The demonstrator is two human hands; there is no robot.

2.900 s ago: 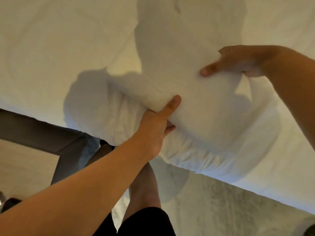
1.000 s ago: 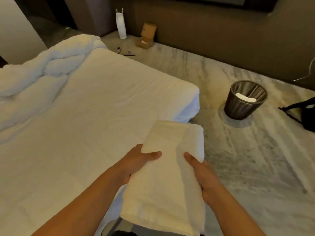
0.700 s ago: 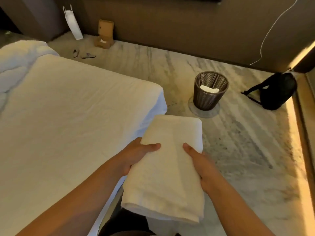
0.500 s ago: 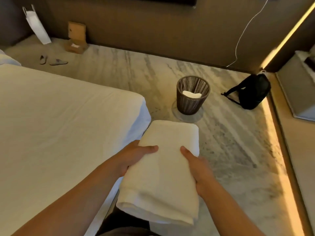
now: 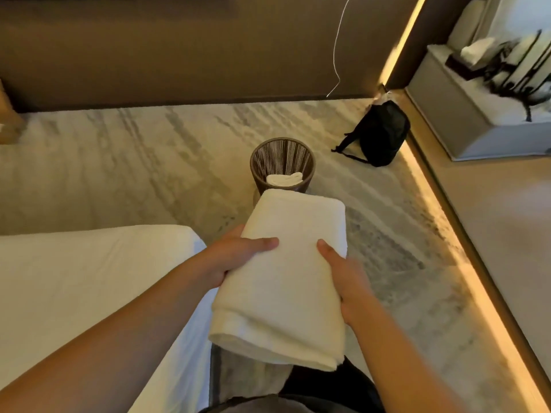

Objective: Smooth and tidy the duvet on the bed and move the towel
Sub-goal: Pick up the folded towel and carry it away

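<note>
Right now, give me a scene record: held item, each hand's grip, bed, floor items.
held item: folded white towel, carried off the bed, above the floor
left hand: grip on the towel's left edge, thumb on top
right hand: grip on the towel's right edge, thumb on top
bed: white corner at lower left, surface smooth where visible
basket: dark woven, on the carpet ahead of the towel, white cloth inside
backpack: black, on the floor near the lit wall strip

Folded towel [image 5: 286, 272] gripped between left hand [image 5: 235, 257] and right hand [image 5: 343, 272], above carpet, beside bed [image 5: 74, 278]
</note>
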